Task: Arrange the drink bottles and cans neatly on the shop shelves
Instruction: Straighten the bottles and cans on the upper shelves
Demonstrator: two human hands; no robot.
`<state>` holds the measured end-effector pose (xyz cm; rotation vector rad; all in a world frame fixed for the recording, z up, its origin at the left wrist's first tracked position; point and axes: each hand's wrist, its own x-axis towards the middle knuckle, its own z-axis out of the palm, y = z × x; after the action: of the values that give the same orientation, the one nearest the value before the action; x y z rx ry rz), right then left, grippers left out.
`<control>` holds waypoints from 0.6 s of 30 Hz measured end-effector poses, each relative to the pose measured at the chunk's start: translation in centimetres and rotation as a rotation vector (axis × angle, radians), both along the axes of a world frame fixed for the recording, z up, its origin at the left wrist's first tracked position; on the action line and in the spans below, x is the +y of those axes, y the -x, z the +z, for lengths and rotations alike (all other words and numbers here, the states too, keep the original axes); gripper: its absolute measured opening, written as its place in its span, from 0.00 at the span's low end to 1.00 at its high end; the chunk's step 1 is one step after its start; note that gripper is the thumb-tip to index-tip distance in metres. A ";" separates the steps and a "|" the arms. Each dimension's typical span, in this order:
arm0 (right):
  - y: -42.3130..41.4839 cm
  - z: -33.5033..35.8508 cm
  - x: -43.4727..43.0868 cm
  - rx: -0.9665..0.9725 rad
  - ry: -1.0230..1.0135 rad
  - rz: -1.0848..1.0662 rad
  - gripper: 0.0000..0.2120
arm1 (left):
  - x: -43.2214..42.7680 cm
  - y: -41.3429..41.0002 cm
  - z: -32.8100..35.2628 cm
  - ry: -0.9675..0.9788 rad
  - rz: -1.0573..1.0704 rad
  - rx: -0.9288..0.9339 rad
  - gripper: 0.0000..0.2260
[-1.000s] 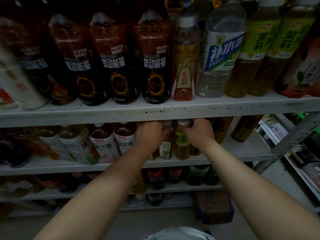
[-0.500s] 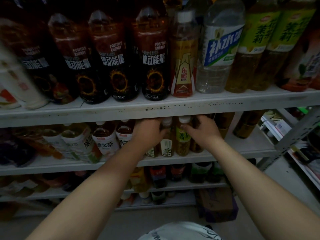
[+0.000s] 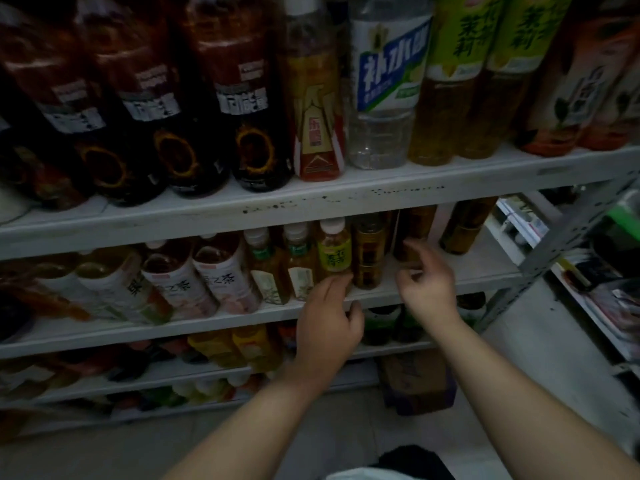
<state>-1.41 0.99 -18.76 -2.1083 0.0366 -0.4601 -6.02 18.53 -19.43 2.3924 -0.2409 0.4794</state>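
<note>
Head view of shop shelving in dim light. On the top shelf (image 3: 346,199), a row of dark energy-drink bottles (image 3: 256,109) is stood at the left, followed to the right by an amber bottle with a red-and-gold label (image 3: 317,123), a clear water bottle with a blue-and-white label (image 3: 384,88) and 2 green-labelled tea bottles (image 3: 453,81). On the middle shelf (image 3: 450,277), white-labelled tea bottles (image 3: 214,275) are seen at the left, then 2 small white-capped bottles (image 3: 266,268), 1 yellow-labelled small bottle (image 3: 334,252) and a dark amber container (image 3: 369,254), all upright and close together near the front edge. 2 brown containers (image 3: 414,230) are set farther back at the right; their kind cannot be told. The left hand (image 3: 329,323) is held at the front edge of the middle shelf, just below and in front of the yellow-labelled small bottle. Its grip is loose, with the fingers slightly curled and nothing enclosed; whether the fingertips touch the bottle cannot be told. The right hand (image 3: 427,289) is raised in front of a bare part of the middle shelf, to the right of the dark amber container and nearer than the brown containers. It is blurred, and its grip is likewise slack, with the fingers half curled and nothing held. Lower down, yellow bottles (image 3: 242,348) are ranged, and a cardboard box (image 3: 415,379) is stood on the floor (image 3: 311,445).
</note>
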 end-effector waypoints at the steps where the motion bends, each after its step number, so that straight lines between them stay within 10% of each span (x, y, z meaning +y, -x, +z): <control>1: -0.6 -0.3 -0.6 0.113 -0.043 0.020 0.22 | -0.8 -0.1 -0.4 0.023 0.020 0.081 0.21; 4: -2.8 -1.8 -2.3 0.362 -0.068 0.076 0.21 | -3.2 -0.8 -1.7 0.125 0.088 0.335 0.23; 10: -5.9 -4.1 -6.7 0.226 -0.008 0.026 0.08 | -8.2 -1.9 -3.5 0.356 0.300 0.505 0.19; 15: -7.7 -5.6 -8.1 0.236 -0.064 0.034 0.34 | -11.2 -2.5 -4.3 0.451 0.479 0.466 0.20; 18: -9.6 -4.9 -7.9 0.153 -0.088 0.207 0.28 | -12.2 -2.8 -5.0 0.412 0.515 0.463 0.17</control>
<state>8.15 -6.95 -23.63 -2.0309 -0.0714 -0.1703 -3.18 6.31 -24.47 2.0627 0.6324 0.1610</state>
